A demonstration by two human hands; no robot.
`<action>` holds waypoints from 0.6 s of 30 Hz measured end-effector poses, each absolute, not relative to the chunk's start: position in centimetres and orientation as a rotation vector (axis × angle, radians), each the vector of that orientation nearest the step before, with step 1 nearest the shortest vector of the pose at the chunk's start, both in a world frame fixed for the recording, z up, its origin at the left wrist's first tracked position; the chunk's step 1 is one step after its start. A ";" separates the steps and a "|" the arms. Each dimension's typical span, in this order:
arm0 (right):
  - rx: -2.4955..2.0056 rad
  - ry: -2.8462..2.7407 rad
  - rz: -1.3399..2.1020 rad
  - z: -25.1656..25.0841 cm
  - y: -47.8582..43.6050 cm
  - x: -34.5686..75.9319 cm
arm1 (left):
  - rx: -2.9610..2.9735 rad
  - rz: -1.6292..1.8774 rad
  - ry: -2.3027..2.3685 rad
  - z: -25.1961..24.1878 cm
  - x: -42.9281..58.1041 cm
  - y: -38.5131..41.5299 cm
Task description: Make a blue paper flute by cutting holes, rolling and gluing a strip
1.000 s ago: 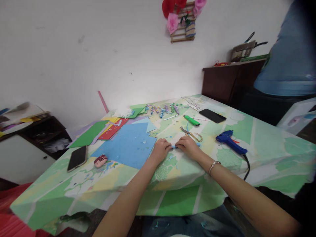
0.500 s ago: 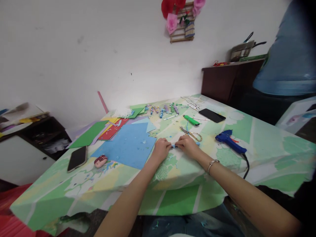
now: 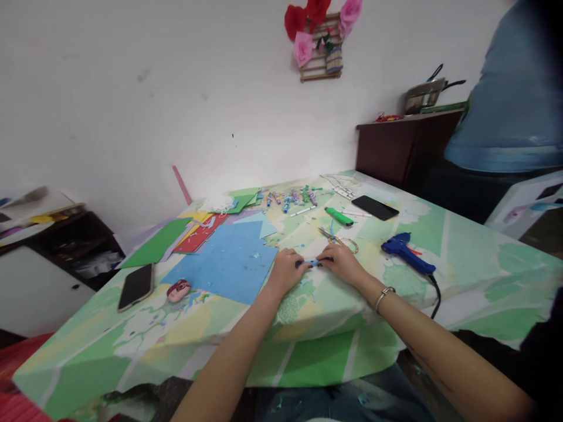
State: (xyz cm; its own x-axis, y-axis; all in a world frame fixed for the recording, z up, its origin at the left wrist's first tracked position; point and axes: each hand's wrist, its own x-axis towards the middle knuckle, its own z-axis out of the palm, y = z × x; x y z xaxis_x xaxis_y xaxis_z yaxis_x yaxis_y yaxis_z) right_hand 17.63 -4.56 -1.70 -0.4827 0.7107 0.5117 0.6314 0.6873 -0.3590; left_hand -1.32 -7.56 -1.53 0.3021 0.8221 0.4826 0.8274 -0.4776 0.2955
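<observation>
Both our hands are pinching one small blue roll [image 3: 312, 263] low over the table, just past the right corner of the blue sheet; our left hand [image 3: 287, 269] grips one end and our right hand [image 3: 343, 262] the other, with fingertips alone. We judge that uneven pressure could twist or flatten it, and that easing either pinch too soon might let it spring loose, since it looks light and soft. Our right hand is just beside the gold-handled scissors [image 3: 329, 234], so a careless sideways push could knock them or nick a finger. Farther right lies a blue glue gun [image 3: 407, 254]; we cannot tell whether it is hot, but its black cord [image 3: 436, 296] could snag a passing forearm. Beneath everything spreads a green-and-white patterned tablecloth [image 3: 308, 363], littered with scraps, the blue sheet [image 3: 233, 258] and a cluster of curled paper pieces [image 3: 287, 204]. Beyond stands a pale, marked wall [image 3: 132, 117] hung with a wooden rack [image 3: 321, 75] of paper flowers, and to the right a dark cabinet [image 3: 382, 146] bears a pot [image 3: 424, 97].
</observation>
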 end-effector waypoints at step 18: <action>-1.101 -2.157 0.215 -1.5 -4.8 18.9 | -2.566 -1.106 -1.756 -1.4 -1.4 -6.9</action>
State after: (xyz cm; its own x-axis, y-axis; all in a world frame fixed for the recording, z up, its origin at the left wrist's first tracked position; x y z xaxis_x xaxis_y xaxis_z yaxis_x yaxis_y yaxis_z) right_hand 18.89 -4.77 -1.53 -0.3979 0.7641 0.5077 0.6489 0.6256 -0.4331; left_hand -1.35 -6.94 -1.36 0.2142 0.8751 0.4341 0.7694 -0.4249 0.4770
